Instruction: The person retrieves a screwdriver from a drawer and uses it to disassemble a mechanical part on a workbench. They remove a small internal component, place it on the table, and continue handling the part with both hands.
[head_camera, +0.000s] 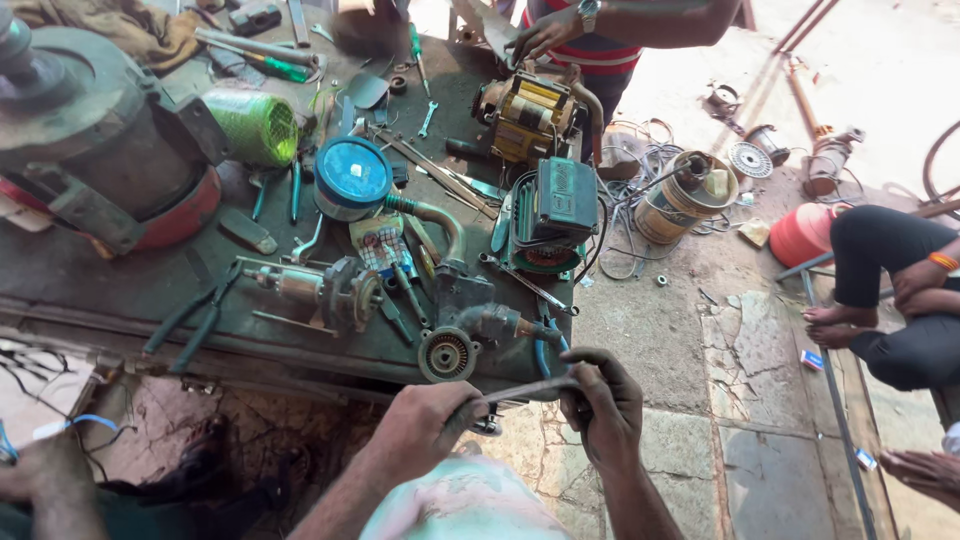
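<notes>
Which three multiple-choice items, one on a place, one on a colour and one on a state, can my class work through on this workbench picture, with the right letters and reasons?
1. Where does the round blue-faced gauge lie?
A. on the workbench
B. on the stone floor
C. in the person's left hand

2. What colour is the mesh roll near the big motor?
A. red
B. green
C. white

3. How is the thin dark strip held?
A. by the left hand alone
B. lying loose on the bench
C. between both hands

Answers: 1 A, it rests on the workbench among the tools. 2 B, the mesh is bright green. 3 C, the left hand grips one end and the right hand the other.
</notes>
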